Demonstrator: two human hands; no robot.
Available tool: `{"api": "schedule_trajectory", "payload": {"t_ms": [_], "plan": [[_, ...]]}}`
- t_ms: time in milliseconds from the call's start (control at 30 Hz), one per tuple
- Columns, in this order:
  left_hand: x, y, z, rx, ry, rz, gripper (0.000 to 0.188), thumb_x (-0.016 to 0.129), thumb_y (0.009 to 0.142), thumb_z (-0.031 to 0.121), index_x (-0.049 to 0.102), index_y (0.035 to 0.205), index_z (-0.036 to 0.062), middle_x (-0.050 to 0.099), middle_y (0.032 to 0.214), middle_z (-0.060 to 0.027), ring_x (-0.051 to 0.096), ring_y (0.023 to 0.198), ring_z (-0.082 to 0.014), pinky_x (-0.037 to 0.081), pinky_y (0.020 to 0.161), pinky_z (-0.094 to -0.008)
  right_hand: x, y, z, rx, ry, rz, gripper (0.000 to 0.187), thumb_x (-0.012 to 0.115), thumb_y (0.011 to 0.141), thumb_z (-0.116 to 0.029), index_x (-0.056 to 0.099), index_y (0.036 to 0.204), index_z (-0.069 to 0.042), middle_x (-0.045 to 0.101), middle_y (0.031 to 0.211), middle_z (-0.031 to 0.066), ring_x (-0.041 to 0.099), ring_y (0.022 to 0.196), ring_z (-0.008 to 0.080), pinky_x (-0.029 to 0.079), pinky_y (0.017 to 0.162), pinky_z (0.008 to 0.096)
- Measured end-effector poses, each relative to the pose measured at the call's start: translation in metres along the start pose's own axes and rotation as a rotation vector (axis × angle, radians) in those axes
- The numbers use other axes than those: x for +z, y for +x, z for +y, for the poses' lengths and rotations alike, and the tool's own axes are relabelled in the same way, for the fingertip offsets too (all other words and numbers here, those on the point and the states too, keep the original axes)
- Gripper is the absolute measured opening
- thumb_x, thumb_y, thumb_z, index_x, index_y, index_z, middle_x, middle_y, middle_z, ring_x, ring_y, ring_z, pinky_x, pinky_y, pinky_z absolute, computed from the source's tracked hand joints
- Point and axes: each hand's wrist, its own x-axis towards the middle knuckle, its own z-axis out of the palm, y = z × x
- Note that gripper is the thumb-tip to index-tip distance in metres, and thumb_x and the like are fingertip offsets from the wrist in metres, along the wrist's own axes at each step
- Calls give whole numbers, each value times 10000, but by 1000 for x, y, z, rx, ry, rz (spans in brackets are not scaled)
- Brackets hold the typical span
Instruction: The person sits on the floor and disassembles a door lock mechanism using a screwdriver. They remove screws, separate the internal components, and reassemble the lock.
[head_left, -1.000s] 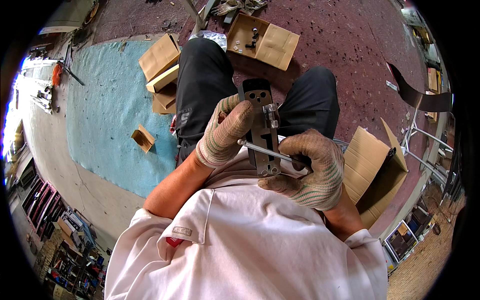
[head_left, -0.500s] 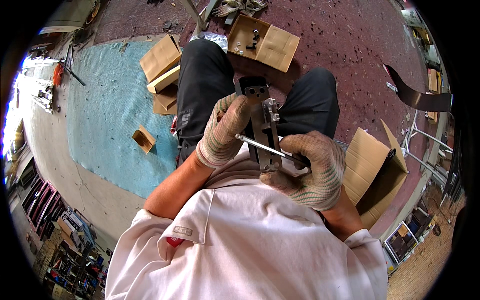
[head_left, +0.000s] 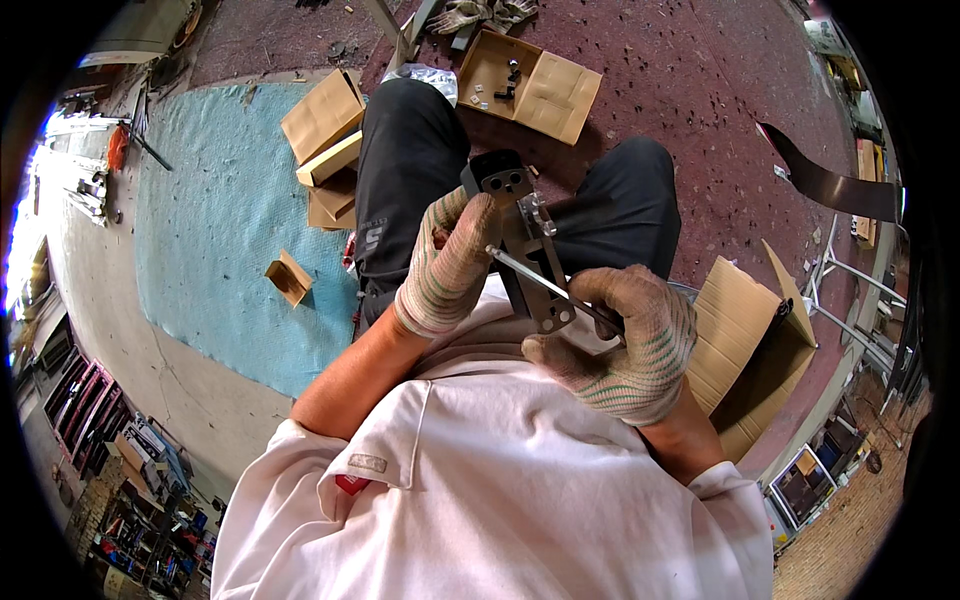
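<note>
Between my knees my left hand (head_left: pixel 448 265), in a knitted work glove, is closed round the left side of a long dark metal hardware piece (head_left: pixel 527 235). This piece has round holes at both ends and a shiny metal fitting on its right edge. My right hand (head_left: pixel 640 345), gloved too, grips a thin silver rod-shaped tool (head_left: pixel 530 272), perhaps a hex key. The tool slants across the front of the hardware piece, its rounded tip close to my left thumb. My right fingers hide the tool's other end.
Ahead on the dark red floor lies an open cardboard box (head_left: pixel 545 95) with small black parts. Spare gloves (head_left: pixel 485 14) lie beyond it. Cardboard pieces (head_left: pixel 325 115) and a small folded one (head_left: pixel 290 280) rest on the blue mat (head_left: pixel 215 220). A larger open carton (head_left: pixel 735 330) stands at my right.
The hardware piece has tilted, its near end swinging slightly right and its far end left. The rod tool's tip has shifted up and right. Both hands keep their hold.
</note>
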Motion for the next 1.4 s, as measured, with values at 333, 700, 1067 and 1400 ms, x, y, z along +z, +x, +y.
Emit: {"api": "schedule_trajectory", "payload": {"t_ms": [333,700,1067,1400], "plan": [[-1,1,-4,84,26,63,705,569,874,649,581,1059,-31,616,949,-110,610,818,-148,509,704,-255,4,-2,-7,84,-143,77,406,856,691,-269,632,954,-54,621,716,24,545,496,124,445,480,275],[-3,-2,-2,24,57,76,677,538,907,620,574,1105,-26,624,955,-104,622,822,-151,515,715,-257,4,-4,-7,80,-188,90,338,828,717,-235,639,935,-57,640,742,28,580,524,124,467,499,276],[-12,-1,-10,34,-32,46,657,544,918,589,557,1158,-22,624,1039,-108,623,893,-169,512,787,-285,1,-6,-7,93,-147,107,333,814,729,-178,632,966,-31,660,745,44,582,519,123,472,503,261],[9,-4,10,31,127,39,683,548,897,632,587,1119,-12,637,988,-91,614,863,-143,508,754,-277,5,-4,-8,82,-161,141,352,813,739,-230,625,970,-42,654,756,56,588,534,166,468,499,302]]}}
